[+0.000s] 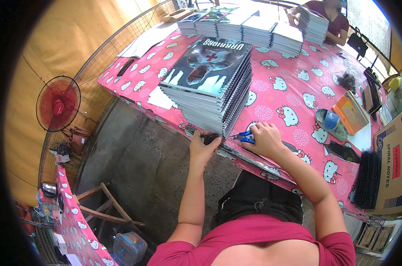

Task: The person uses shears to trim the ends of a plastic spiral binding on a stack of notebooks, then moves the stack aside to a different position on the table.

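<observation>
My left hand (pixel 202 144) is at the table's near edge, its thumb and fingers closed around a small dark tangle of what looks like coil wire (pixel 213 138). My right hand (pixel 266 138) grips blue-handled pliers (pixel 246 138), their jaws pointing left toward that tangle. Whether the jaws touch it, I cannot tell. Just beyond both hands rises a tall stack of spiral-bound notebooks (pixel 209 66). The top cover is dark with a red cross, and black coils run down the right side.
More notebook stacks (pixel 249 29) line the far side, where another person (pixel 338 22) sits. A cardboard box (pixel 393 164) with black spiral coils (pixel 366 179) against it stands at right. Clogs (pixel 331 124) and an orange container (pixel 349 113) lie nearer. A red fan (pixel 58 104) is at left.
</observation>
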The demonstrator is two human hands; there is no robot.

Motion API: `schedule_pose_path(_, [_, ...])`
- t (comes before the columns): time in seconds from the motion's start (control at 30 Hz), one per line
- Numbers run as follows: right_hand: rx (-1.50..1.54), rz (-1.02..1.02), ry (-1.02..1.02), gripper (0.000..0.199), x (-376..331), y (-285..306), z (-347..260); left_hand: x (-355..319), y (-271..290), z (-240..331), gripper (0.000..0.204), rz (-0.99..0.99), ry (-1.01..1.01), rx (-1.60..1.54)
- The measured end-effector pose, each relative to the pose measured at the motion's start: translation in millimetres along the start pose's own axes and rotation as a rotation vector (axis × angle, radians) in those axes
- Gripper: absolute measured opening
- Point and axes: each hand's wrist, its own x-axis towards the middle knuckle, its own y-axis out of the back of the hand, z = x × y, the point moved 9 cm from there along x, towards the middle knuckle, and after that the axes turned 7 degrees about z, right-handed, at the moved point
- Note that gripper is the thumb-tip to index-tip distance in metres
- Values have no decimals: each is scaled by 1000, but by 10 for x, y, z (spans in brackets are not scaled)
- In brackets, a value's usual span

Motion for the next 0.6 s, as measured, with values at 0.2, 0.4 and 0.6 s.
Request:
schedule_pose_path(0.2, [9, -63, 13, 53, 58, -217, -89, 85, -15, -143, 52, 6, -200, 78])
schedule_pose_path(0.4, [23, -335, -146, 57, -4, -199, 44, 94, 29, -209, 54, 24, -76, 27])
schedule_pose_path(0.6, [-29, 80, 99, 52, 28, -122, -70, 29, -52, -74, 54, 76, -243, 247])
